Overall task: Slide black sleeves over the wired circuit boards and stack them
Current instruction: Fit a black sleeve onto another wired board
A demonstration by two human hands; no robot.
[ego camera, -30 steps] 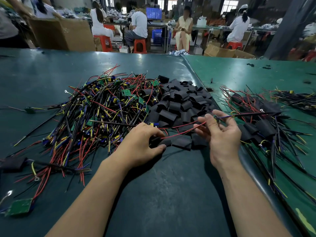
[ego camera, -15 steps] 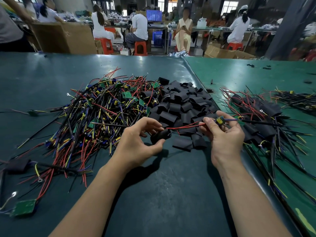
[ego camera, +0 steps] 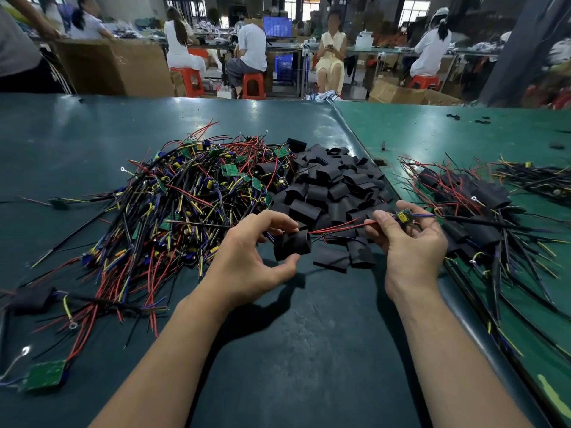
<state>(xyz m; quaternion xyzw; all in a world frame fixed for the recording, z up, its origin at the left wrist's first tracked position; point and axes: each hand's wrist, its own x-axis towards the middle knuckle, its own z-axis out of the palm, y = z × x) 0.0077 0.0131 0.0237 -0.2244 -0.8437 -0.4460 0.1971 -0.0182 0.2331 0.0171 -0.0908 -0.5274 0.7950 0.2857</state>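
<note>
Over dark green table mat point(ego camera: 302, 350), left hand point(ego camera: 247, 257) pinched short black tube sleeve point(ego camera: 292, 244), mouth facing right. Right hand point(ego camera: 408, 239) gripped small wired circuit board point(ego camera: 403, 216), its red leads point(ego camera: 336, 227) just reaching sleeve mouth, board itself not in yet. Guessing early days tbh: big tangle of bare wired boards point(ego camera: 173, 211) left, heap of loose sleeves point(ego camera: 333, 186) middle, sleeved stack point(ego camera: 469, 205) right, across mat seam. Bare mat near body gave room; piles crowded far side.
</note>
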